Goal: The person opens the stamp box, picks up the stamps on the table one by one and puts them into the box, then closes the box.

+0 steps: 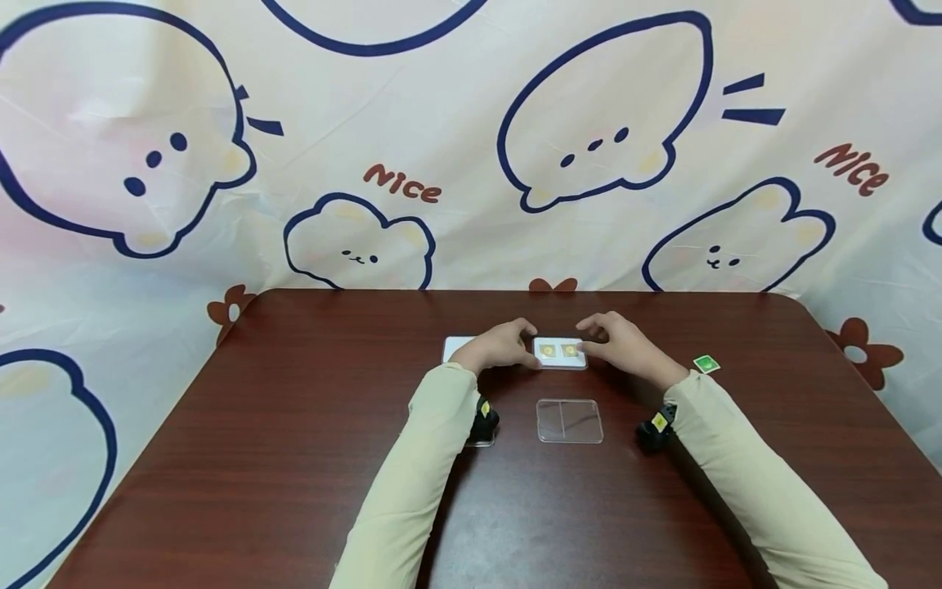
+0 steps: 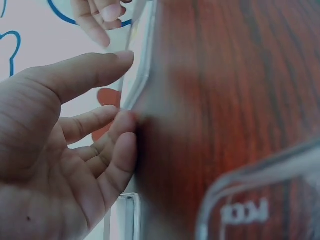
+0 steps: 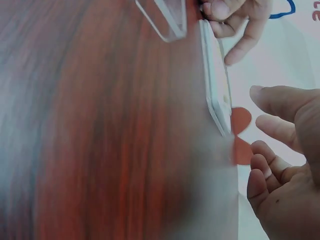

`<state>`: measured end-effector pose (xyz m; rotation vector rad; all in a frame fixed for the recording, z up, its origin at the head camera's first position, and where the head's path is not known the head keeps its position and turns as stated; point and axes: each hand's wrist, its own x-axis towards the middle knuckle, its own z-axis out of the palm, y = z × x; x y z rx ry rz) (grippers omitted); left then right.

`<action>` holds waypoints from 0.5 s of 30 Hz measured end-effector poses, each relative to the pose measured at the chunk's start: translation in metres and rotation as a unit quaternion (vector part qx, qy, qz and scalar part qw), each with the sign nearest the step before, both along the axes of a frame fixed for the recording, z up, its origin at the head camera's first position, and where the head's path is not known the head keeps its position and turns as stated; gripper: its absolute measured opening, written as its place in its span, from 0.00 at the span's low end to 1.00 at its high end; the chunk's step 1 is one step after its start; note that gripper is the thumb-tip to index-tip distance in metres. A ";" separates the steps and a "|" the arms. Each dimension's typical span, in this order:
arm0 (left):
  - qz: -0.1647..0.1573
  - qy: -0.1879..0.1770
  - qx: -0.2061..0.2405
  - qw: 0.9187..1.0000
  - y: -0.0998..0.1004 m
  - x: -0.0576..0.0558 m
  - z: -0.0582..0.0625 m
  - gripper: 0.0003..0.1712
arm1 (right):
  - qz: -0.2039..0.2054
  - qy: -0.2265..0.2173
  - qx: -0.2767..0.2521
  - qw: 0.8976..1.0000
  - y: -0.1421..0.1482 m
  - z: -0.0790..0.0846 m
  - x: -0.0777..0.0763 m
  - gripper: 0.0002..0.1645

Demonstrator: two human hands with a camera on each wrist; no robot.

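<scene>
Head view: we've got left hand (image 1: 502,344) and right hand (image 1: 624,347) both loose, flat case (image 1: 559,352) right between them. Probably light, stiff, kinda slick; we'd pinch its side edges.

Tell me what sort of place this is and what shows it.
Probably a makeshift filming or demonstration spot: a cartoon-printed backdrop lines the space behind and beside a dark wood-grained table, and a small black device, likely a camera, sits at the right wrist.
</scene>
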<state>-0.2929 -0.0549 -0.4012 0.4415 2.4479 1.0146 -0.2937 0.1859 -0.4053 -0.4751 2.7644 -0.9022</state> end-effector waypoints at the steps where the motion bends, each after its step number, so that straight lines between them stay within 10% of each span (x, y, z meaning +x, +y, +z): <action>1: -0.002 -0.001 0.008 1.000 -0.001 0.000 0.001 0.35 | -0.005 0.000 -0.003 1.000 0.003 0.001 0.001 0.24; 15: 0.019 0.037 0.034 0.999 -0.039 0.002 0.020 0.32 | -0.039 0.017 0.011 0.999 0.057 0.009 0.010 0.28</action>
